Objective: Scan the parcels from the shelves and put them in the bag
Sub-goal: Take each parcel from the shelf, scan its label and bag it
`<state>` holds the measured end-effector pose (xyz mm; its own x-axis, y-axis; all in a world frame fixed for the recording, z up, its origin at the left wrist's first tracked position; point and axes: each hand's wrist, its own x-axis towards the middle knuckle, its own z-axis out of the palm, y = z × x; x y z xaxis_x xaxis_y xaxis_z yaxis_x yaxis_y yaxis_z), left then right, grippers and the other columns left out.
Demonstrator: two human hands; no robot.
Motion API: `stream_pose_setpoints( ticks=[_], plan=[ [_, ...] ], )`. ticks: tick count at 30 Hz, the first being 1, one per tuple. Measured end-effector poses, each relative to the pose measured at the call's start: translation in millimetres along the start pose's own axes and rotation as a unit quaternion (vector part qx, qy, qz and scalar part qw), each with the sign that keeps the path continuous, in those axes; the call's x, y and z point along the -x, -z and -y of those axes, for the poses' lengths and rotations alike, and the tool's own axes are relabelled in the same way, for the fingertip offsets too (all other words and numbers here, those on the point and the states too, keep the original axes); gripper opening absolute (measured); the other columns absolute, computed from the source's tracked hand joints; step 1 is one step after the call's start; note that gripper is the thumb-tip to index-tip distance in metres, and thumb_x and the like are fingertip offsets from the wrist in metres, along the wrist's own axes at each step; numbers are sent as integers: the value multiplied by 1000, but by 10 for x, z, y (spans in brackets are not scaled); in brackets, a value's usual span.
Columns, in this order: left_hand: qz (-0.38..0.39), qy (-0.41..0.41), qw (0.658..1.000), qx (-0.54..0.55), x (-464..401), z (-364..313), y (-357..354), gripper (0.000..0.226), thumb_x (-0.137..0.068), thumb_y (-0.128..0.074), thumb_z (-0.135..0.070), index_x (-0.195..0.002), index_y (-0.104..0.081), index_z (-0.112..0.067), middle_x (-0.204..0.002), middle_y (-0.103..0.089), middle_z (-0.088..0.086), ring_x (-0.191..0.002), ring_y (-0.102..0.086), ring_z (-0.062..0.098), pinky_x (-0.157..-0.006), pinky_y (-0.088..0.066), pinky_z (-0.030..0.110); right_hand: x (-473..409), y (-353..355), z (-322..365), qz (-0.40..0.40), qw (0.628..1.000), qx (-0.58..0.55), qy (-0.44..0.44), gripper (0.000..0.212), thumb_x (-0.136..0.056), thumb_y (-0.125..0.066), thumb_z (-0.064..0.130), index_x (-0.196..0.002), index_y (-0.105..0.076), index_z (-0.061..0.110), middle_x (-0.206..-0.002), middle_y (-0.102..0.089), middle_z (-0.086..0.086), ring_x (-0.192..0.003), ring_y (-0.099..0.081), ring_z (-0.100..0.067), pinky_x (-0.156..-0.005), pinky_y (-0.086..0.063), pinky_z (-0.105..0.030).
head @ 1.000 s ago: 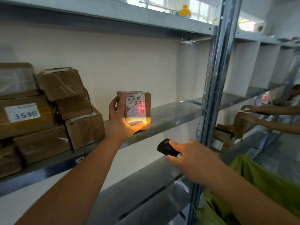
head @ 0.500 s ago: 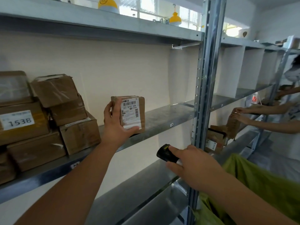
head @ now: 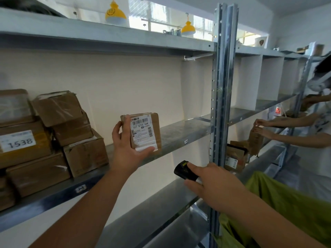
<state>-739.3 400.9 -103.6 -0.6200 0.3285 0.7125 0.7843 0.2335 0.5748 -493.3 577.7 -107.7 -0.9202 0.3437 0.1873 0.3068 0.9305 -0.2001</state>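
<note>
My left hand (head: 127, 147) grips a small brown cardboard parcel (head: 145, 131) upright above the middle shelf (head: 184, 133), its white barcode label facing me. Below and to the right, my right hand (head: 213, 185) holds a black handheld scanner (head: 183, 170) with its head aimed up toward the parcel and my forefinger lying along its top. No red scan light shows on the label. A green bag (head: 290, 208) hangs at the lower right, under my right forearm.
Several brown parcels (head: 53, 133) are stacked at the left of the middle shelf, one labelled 1538. A metal upright (head: 222, 104) divides the shelving. Another person's hands (head: 263, 127) handle a parcel at the right, with more parcels (head: 234, 158) on the lower shelf.
The scanner's red light and glow on the label have gone out. The view has shifted so both hands sit slightly lower; the parcel stays gripped in my left hand.
</note>
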Motion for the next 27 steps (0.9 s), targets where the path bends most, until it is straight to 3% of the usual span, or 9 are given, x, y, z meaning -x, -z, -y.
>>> stream_pose_setpoints(
  ticks=[2, 4, 7, 12, 16, 19, 21, 23, 27],
  plan=[
    [15, -14, 999, 25, 88, -105, -48, 136, -65, -100, -39, -150, 1, -74, -163, -8, -24, -130, -26, -27, -95, -34, -4, 19, 19, -15, -3, 1000, -9, -4, 60, -101, -33, 69, -156, -25, 48, -108, -52, 3, -95, -56, -14, -83, -53, -31],
    [34, -26, 998, 34, 197, -226, -124, 135, -65, -99, -41, -154, -3, -69, -163, -6, -26, -128, -20, -35, -88, -35, -8, 65, 43, -60, -5, 1000, -22, -8, 59, -101, -33, 69, -156, -25, 48, -109, -54, 3, -97, -57, -13, -86, -55, -32],
    [58, -28, 997, 50, 404, -376, -268, 135, -66, -99, -41, -156, -3, -67, -165, -4, -24, -129, -17, -35, -84, -36, -8, 187, 70, -174, -18, 999, -37, -25, 59, -101, -34, 70, -155, -25, 47, -107, -53, 4, -94, -57, -11, -85, -57, -32],
    [101, -12, 992, 71, 810, -503, -596, 131, -64, -97, -50, -151, -1, -73, -167, -5, -23, -127, -10, -40, -89, -25, -13, 465, 28, -441, -16, 995, -40, -86, 62, -102, -37, 67, -158, -23, 46, -110, -52, 6, -94, -53, -6, -85, -54, -29],
    [144, 13, 980, 135, 1123, -601, -991, 132, -61, -101, -43, -146, -7, -79, -166, -15, -14, -128, -24, -35, -89, -29, -11, 745, -67, -721, 1, 989, -33, -142, 64, -102, -38, 66, -159, -23, 43, -106, -53, 6, -87, -53, -6, -73, -48, -26],
    [170, 25, 972, 163, 1328, -729, -1307, 132, -59, -102, -43, -145, -8, -81, -165, -20, -9, -141, -40, -5, -95, -43, 0, 980, -110, -972, 5, 984, -43, -172, 63, -102, -39, 65, -159, -28, 41, -108, -57, 5, -86, -53, -6, -75, -50, -28],
    [191, 27, 966, 175, 1424, -815, -1513, 130, -55, -99, -52, -145, -9, -80, -165, -24, -6, -145, -42, 15, -108, -52, 30, 1121, -146, -1157, 7, 979, -48, -198, 63, -101, -38, 68, -158, -29, 41, -117, -61, 2, -91, -57, -10, -80, -53, -32],
    [221, 31, 957, 183, 1508, -892, -1731, 130, -52, -96, -57, -147, -10, -79, -165, -26, -3, -147, -41, 21, -112, -51, 51, 1265, -203, -1353, 13, 971, -52, -232, 66, -100, -37, 70, -158, -28, 41, -126, -61, -1, -96, -58, -15, -85, -55, -36],
    [291, 62, 928, 226, 1655, -969, -2211, 135, -51, -101, -50, -154, -15, -70, -162, -31, -7, -143, -47, 17, -101, -58, 52, 1498, -354, -1704, 24, 960, -52, -273, 69, -99, -37, 71, -160, -27, 40, -128, -62, -3, -97, -59, -17, -86, -55, -38]
  ],
)
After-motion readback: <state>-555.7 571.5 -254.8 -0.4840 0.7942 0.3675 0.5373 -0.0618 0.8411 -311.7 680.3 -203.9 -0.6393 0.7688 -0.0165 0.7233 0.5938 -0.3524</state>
